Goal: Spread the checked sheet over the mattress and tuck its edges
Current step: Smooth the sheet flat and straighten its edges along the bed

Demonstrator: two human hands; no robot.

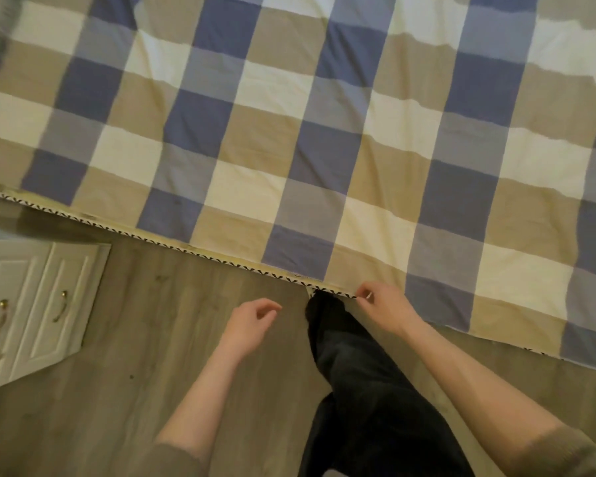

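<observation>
Head view: checked sheet [289,132], edges cropped

Both forearms reach forward, left hand [252,321] loosely curled and empty, right hand [382,309] pinching the edge of the checked sheet [289,149].

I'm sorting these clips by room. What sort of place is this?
Most likely a home bedroom: a checked sheet lies spread over a mattress, a white cabinet with brass handles stands nearby, and the floor is wood-look planks.
</observation>
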